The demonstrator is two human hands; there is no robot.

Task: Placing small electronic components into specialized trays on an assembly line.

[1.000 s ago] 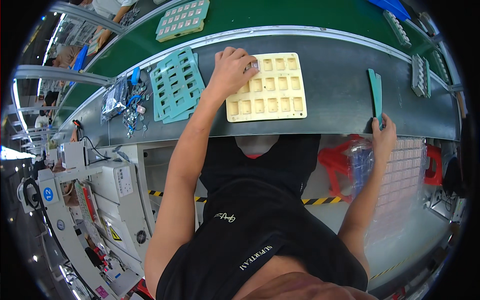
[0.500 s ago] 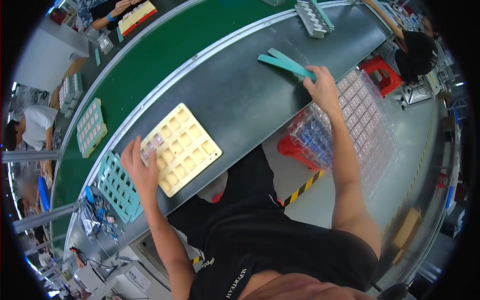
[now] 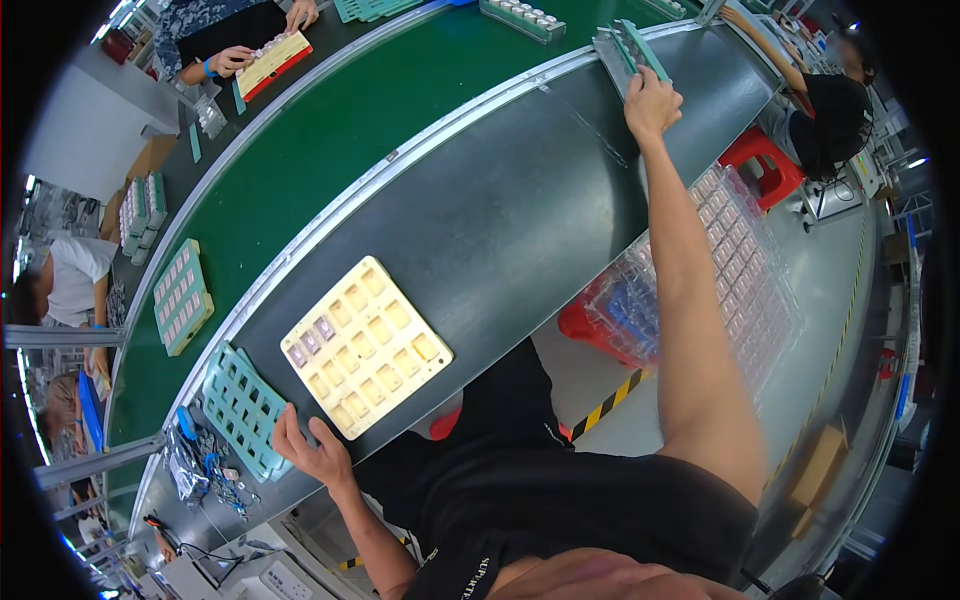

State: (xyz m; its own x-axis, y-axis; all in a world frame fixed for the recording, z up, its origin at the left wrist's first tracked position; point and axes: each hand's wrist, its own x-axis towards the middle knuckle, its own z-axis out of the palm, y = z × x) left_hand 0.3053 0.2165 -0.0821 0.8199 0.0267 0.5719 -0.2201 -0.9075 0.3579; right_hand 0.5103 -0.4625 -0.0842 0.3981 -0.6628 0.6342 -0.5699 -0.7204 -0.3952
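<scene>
My right hand [image 3: 652, 106] is stretched to the far right of the bench, its fingers closed on the near end of thin teal strips [image 3: 646, 52]. Under and beside them lies a long clear tray [image 3: 610, 62], partly covered by the strips and hand. Close to my body, my left hand [image 3: 312, 450] has its fingers apart and holds nothing. It is between a teal lattice frame [image 3: 240, 405], whose edge its fingertips meet or nearly meet, and a cream tray [image 3: 352, 352] with rows of rectangular pockets. Small purplish clear pieces [image 3: 324, 328] sit in pockets along the tray's left side.
A green conveyor belt [image 3: 330, 150] with a metal rail curves beyond the bench, carrying a loaded pale-green tray [image 3: 182, 298]. Bagged cables [image 3: 205, 460] lie at left. Clear blister sheets [image 3: 725, 260] rest on a red stool [image 3: 590, 335] at right. Co-workers sit around.
My right hand has carried the teal strips away to the far right, over the clear tray. My left hand has drawn back from the cream tray's pieces toward my body.
</scene>
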